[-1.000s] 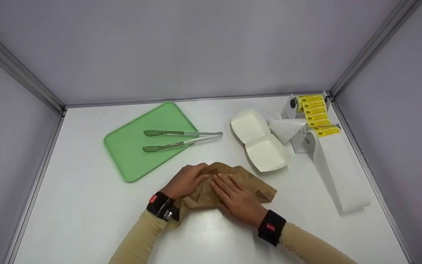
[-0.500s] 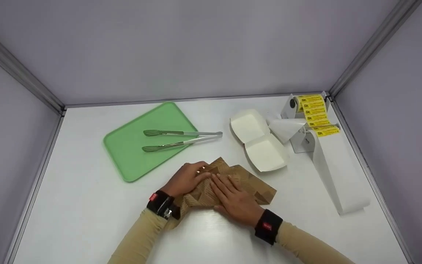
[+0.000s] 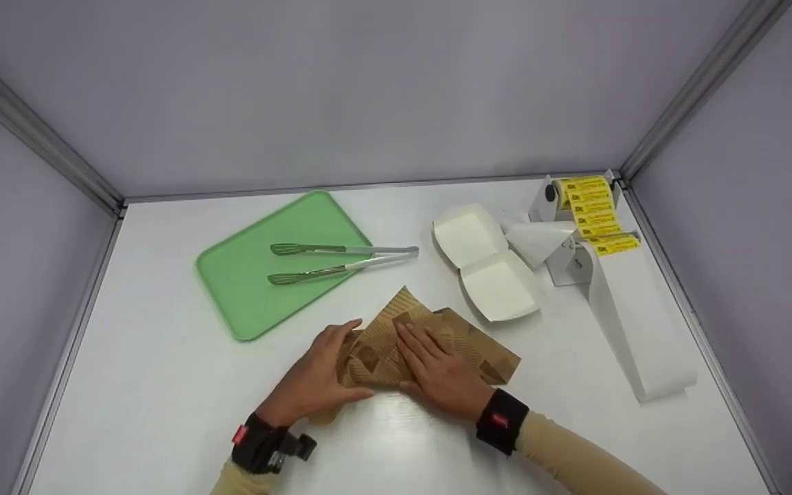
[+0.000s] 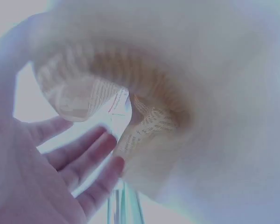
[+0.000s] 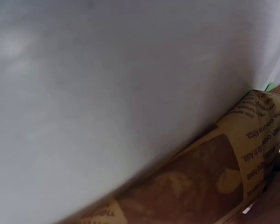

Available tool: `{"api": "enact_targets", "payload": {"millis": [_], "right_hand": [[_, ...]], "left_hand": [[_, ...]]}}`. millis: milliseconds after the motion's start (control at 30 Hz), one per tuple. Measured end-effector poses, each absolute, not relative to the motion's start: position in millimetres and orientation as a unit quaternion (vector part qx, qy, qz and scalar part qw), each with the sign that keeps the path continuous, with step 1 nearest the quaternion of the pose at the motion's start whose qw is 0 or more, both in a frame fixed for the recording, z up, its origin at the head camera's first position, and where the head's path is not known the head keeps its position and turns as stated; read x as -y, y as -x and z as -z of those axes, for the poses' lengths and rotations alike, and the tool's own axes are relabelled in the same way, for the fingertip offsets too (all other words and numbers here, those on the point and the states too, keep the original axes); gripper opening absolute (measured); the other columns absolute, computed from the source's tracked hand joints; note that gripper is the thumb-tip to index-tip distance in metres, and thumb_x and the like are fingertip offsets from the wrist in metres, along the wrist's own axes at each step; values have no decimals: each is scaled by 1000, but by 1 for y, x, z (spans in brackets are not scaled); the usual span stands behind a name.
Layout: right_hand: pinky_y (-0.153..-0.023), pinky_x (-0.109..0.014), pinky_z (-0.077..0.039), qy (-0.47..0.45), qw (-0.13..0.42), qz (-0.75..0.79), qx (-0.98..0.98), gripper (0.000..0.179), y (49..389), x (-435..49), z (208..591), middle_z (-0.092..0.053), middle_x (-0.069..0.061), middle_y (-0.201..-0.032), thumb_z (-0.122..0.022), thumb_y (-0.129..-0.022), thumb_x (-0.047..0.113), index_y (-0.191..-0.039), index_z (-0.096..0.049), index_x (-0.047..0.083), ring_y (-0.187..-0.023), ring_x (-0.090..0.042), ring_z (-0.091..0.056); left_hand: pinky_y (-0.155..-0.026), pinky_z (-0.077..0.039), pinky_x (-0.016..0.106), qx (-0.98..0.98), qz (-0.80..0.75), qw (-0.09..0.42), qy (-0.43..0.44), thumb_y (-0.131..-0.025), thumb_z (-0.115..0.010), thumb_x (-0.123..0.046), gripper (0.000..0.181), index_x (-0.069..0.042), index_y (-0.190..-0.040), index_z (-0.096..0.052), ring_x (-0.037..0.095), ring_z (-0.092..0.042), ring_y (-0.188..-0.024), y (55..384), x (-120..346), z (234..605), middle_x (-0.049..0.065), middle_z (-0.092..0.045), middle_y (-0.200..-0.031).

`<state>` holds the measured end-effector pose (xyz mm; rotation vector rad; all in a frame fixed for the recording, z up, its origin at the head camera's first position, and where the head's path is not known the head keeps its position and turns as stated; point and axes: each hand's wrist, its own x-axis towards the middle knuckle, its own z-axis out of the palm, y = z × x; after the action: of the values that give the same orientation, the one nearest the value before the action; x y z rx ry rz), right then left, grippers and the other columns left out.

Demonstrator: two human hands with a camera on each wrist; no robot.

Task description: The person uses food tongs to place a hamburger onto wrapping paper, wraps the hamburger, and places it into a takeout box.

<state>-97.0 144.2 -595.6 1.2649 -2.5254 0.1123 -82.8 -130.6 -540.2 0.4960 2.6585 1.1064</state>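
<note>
A sheet of brown printed wrapping paper [image 3: 382,354] lies folded over itself at the front middle of the table, one corner pointing away from me. What lies under the folds is hidden. My right hand [image 3: 456,385] rests flat on the paper with its fingers straight. At the paper's left end is my left hand [image 3: 308,381], thumb and fingers spread to either side of it. In the left wrist view the fingers [image 4: 95,151] reach loosely beside a raised, hollow fold of the paper [image 4: 151,123]. Printed text shows on the paper [image 5: 186,179] in the right wrist view.
Behind the left hand lies a green tray [image 3: 251,302] with metal tongs [image 3: 310,249] across it, handles overhanging the right edge. An opened white clamshell box [image 3: 499,285] sits right of centre. A yellow label roll [image 3: 592,210] on a dispenser trails white backing paper [image 3: 633,323].
My left hand has let go of the paper's far edge and drawn left and toward me, spreading its fingers. A paper corner now stretches farther away from me. The right hand barely moved.
</note>
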Motion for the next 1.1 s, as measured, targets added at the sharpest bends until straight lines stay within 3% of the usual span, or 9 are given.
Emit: {"api": "enact_targets", "payload": {"millis": [133,233,367,467,667,867,967,1100], "right_hand": [[-118,-46,-39,-439,151,-35,885,70,97,-143,595,-42,-21,-158,-51,-103,49,-148,-47,-3,-147,-33,-42],[-119,-45,-39,-438,146,-32,886,71,98,-142,593,-41,-22,-158,-54,-102,50,-148,-47,-3,-147,-33,-42],[-119,-45,-38,-438,139,-23,888,75,98,-141,591,-41,-22,-158,-56,-100,53,-148,-47,-4,-148,-33,-41],[-120,-45,-38,-439,140,-7,887,78,98,-141,591,-41,-22,-158,-55,-98,57,-147,-47,-4,-148,-33,-41],[-120,-45,-37,-440,143,-2,886,81,99,-141,596,-41,-21,-159,-54,-97,61,-148,-48,-2,-148,-32,-42],[-119,-46,-38,-437,146,-20,887,84,99,-142,597,-42,-21,-158,-57,-95,60,-149,-46,-3,-147,-33,-42],[-120,-46,-37,-437,141,-17,888,83,99,-141,597,-40,-21,-160,-53,-97,61,-150,-44,-3,-148,-32,-40],[-120,-45,-37,-435,135,-16,890,84,100,-142,597,-39,-19,-160,-52,-97,62,-151,-43,-2,-149,-31,-39]], "left_hand": [[-95,-54,42,-932,-323,46,-159,-70,-90,-11,106,-18,-158,-31,21,-54,-118,60,141,549,6,-53,-131],[-83,-56,36,-943,-299,16,-148,-68,-82,7,85,-13,-144,-48,17,-60,-101,50,147,554,3,-62,-112],[-70,-54,27,-946,-290,2,-142,-74,-83,8,39,-14,-104,-70,8,-62,-82,45,155,554,-7,-64,-86],[-69,-54,24,-948,-285,-2,-142,-77,-84,0,21,-16,-87,-75,6,-62,-78,46,163,552,-10,-63,-79],[-78,-54,30,-958,-256,-20,-128,-74,-85,-3,20,-20,-82,-78,9,-64,-81,54,185,554,-11,-66,-78],[-75,-47,35,-968,-221,-35,-115,-73,-87,-7,15,-16,-78,-78,15,-62,-79,59,201,570,-7,-66,-77],[-79,-47,39,-973,-209,-32,-96,-75,-85,0,18,-14,-84,-78,21,-64,-86,57,202,572,-2,-69,-84],[-95,-44,50,-969,-233,-20,-77,-82,-74,3,27,-13,-104,-77,28,-65,-105,55,193,562,3,-72,-103]]}}
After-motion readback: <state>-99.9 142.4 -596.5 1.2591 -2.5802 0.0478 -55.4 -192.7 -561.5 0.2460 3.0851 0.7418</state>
